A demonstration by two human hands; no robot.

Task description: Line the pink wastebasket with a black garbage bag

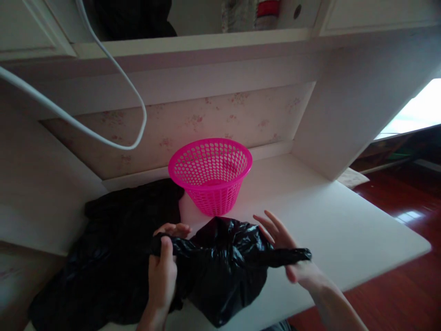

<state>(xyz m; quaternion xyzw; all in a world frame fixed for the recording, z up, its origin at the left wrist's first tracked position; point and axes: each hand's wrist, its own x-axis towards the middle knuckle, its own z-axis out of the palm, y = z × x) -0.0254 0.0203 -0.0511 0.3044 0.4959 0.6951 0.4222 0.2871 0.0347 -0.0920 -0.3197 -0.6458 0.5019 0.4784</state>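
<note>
A shiny black plastic bag (223, 266) is bunched up over the front of the white counter, with a twisted end sticking out on each side. My left hand (164, 262) grips the left end between thumb and fingers. On the other side, my right hand (284, 243) is open with fingers stretched out; the bag's right end lies across its palm and wrist. Just behind the bag stands a bright pink perforated plastic basket (220, 197), upright. To the left spreads a heap of black material (103, 266), partly behind my left hand.
A white cable (141, 119) loops down at the upper left. Above is an open cabinet shelf (193, 48) holding dark material and a red-banded item (268, 9). White side panels flank the counter (296, 197). A reddish wooden floor (399, 266) shows at right.
</note>
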